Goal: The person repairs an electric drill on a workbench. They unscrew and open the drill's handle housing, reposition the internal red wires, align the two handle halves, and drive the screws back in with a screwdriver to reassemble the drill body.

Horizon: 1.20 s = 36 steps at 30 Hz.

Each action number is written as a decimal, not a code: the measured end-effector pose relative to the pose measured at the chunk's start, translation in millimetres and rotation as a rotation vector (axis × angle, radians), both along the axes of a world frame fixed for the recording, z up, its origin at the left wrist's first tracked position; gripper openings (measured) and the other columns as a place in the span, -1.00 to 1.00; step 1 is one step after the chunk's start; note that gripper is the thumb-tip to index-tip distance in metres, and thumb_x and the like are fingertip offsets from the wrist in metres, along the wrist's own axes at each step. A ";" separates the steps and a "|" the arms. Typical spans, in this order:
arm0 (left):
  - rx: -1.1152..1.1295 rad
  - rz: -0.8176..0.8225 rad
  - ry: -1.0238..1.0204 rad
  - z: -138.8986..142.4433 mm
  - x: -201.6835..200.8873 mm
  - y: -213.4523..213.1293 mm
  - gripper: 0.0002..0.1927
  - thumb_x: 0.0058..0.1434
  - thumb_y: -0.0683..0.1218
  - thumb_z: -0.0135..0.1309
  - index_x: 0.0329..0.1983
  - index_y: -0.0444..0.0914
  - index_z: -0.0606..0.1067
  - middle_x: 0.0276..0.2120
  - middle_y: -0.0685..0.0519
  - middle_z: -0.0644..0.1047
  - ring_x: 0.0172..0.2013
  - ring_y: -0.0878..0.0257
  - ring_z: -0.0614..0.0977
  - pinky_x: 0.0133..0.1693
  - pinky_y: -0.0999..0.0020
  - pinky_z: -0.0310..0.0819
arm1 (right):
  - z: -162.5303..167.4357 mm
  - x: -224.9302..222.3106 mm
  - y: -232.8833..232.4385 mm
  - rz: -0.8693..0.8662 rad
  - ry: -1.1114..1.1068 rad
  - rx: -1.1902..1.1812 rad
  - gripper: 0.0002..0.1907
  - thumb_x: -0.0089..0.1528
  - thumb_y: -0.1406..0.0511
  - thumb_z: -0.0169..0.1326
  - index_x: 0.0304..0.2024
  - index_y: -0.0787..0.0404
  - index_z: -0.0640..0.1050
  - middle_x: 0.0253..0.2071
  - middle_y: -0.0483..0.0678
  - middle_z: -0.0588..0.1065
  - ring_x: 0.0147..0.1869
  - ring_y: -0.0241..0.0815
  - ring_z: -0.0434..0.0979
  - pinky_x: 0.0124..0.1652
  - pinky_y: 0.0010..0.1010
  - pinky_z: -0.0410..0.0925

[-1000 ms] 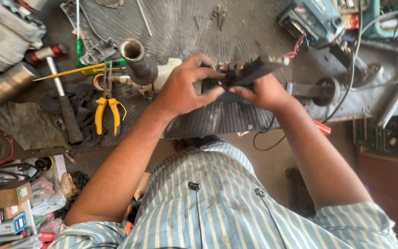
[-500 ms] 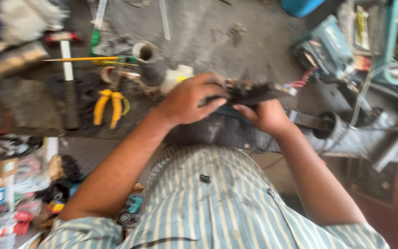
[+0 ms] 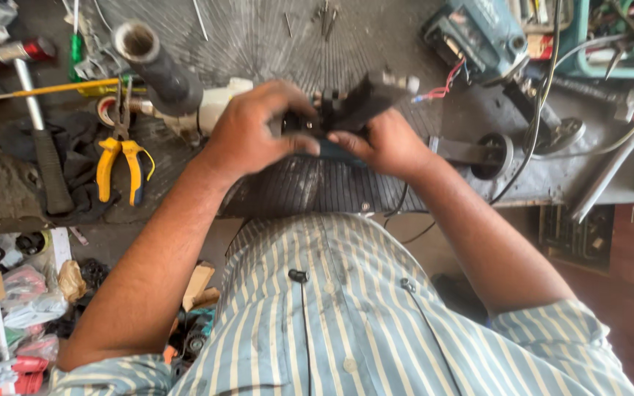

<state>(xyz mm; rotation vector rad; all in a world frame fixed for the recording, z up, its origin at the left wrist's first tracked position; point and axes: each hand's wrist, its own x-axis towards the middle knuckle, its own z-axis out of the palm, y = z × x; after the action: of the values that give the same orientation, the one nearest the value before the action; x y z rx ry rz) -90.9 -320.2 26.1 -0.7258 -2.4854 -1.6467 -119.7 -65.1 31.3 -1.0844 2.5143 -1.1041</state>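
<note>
1. I see both hands meeting on a black power-tool body [image 3: 354, 110], held just above the ribbed mat [image 3: 317, 183] that covers the middle of the desk [image 3: 9, 176].
2. My left hand [image 3: 254, 132] is clenched over the near-left end of the tool body, fingers curled across its top and thumb pointing toward the other hand.
3. My right hand [image 3: 390, 143] is grasping the tool body from below and from the right, thumb touching its underside; a teal part shows between the two thumbs.
4. Thin red and blue wires [image 3: 442, 84] run off the far-right end of the tool body, toward a blue-green power tool [image 3: 478, 33] that lies well beyond it to the right.
5. Left of the tool body, just past my left hand, stands a dark pipe [image 3: 155, 66] with its open end up, touching a white part [image 3: 214, 106].
6. Farther left of the tool body lie yellow-handled pliers [image 3: 122, 158] on a dark cloth [image 3: 75, 147], with a hammer [image 3: 38, 132] beside them.
7. Right of the tool body, a black bar ending in a small wheel [image 3: 492, 155] rests near the desk edge.
</note>
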 end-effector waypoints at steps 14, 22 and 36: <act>-0.029 -0.052 -0.012 1.8 -0.8 -9.3 -0.81 0.25 -0.09 0.36 -0.17 -0.27 0.62 -0.12 0.07 0.61 -0.09 0.21 0.70 -0.03 0.34 0.61 | 2.3 0.7 -4.3 0.002 -0.125 0.012 -0.64 0.35 0.12 0.18 0.00 0.28 0.59 -0.07 0.10 0.59 0.05 0.11 0.60 0.02 -0.15 0.42; 0.038 -0.125 0.006 3.3 -1.7 -15.3 -0.62 0.06 -0.08 0.40 -0.14 -0.34 0.55 -0.16 0.04 0.58 -0.12 0.17 0.68 -0.06 0.32 0.60 | -2.6 1.2 -4.3 0.024 -0.063 -0.002 -0.63 0.33 0.14 0.21 0.01 0.28 0.57 -0.06 0.09 0.56 0.03 0.14 0.58 -0.01 -0.13 0.41; -0.014 -0.067 -0.022 3.8 -1.7 -10.7 -0.74 0.18 -0.08 0.40 -0.20 -0.30 0.58 -0.16 0.07 0.59 -0.13 0.23 0.68 -0.06 0.34 0.60 | -0.8 2.1 -4.2 0.007 -0.073 -0.010 -0.63 0.32 0.14 0.21 0.06 0.25 0.59 0.01 0.11 0.57 0.09 0.15 0.59 0.03 -0.12 0.43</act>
<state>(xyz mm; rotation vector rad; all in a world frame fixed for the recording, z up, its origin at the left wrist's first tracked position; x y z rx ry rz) -92.6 -331.0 29.9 -0.8061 -2.5167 -1.6688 -117.6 -69.3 30.6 -1.0351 2.4500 -1.1345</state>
